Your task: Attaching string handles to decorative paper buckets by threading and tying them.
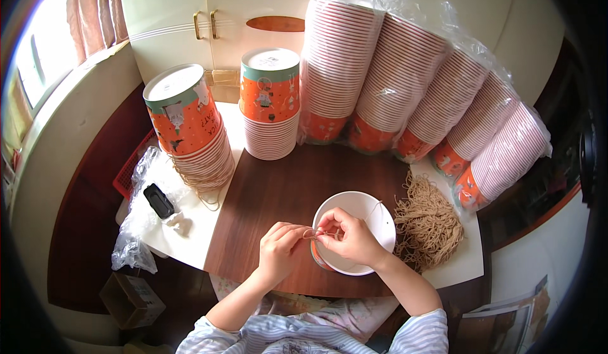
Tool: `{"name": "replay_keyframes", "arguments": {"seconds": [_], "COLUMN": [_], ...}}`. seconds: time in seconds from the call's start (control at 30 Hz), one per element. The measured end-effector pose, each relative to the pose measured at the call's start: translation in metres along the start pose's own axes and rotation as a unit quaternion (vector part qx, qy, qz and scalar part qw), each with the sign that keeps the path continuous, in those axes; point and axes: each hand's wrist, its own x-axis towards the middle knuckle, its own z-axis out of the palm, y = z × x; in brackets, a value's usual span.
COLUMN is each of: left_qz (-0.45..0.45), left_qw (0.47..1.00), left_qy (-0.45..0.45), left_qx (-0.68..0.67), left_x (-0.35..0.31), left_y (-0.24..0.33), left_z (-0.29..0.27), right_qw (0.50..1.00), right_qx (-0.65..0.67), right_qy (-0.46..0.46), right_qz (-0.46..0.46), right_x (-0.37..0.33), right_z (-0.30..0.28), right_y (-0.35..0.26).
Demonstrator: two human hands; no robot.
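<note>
A paper bucket [384, 235], white inside and orange outside, stands upright on the brown board in front of me. Over its left rim my two hands meet. My left hand [280, 247] pinches a thin tan cord [310, 233] between thumb and fingertips. My right hand [349, 235] reaches across the bucket's opening, closed on the same cord. A strand of cord also shows at the bucket's far right wall. Beside the bucket on the right lies a loose heap of tan cords [429, 222]. My fingers partly hide the cord between them.
Nested upside-down buckets form two stacks, one [190, 122] with cords around its lower rims, another [270, 103] beside it. Several plastic-wrapped bucket stacks [396, 81] line the back right. A black tray [158, 201] and clear plastic [136, 240] lie left; a cardboard box [132, 300] sits below.
</note>
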Motion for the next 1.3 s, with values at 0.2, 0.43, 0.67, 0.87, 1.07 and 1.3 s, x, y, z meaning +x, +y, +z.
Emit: {"name": "replay_keyframes", "arguments": {"seconds": [0.2,0.43,0.67,0.87,1.07,1.3], "left_qz": [-0.143,-0.241,-0.271,-0.212,-0.45,-0.52], "left_qw": [0.983,0.908,0.914,0.967,0.73,0.579], "left_qy": [-0.046,-0.046,-0.046,-0.096,-0.087,-0.139], "left_qx": [-0.109,-0.34,-0.298,-0.102,-0.506,-0.612], "left_x": [-0.006,-0.014,-0.015,-0.009,-0.007,-0.007], "left_y": [0.003,-0.002,-0.001,0.006,0.005,-0.004], "left_z": [0.0,0.005,0.004,-0.003,-0.002,-0.009], "right_qw": [1.0,1.0,1.0,0.993,0.989,0.991], "right_qx": [0.014,0.026,0.013,-0.073,-0.089,-0.08], "right_qy": [0.001,0.012,0.024,0.053,0.062,0.054], "right_qz": [-0.012,0.01,0.005,-0.074,-0.105,-0.09], "right_x": [0.0,-0.001,-0.001,-0.001,-0.002,-0.005], "right_z": [0.0,0.002,0.004,0.003,0.005,0.0], "right_y": [0.003,0.006,0.002,-0.001,0.001,-0.001]}}
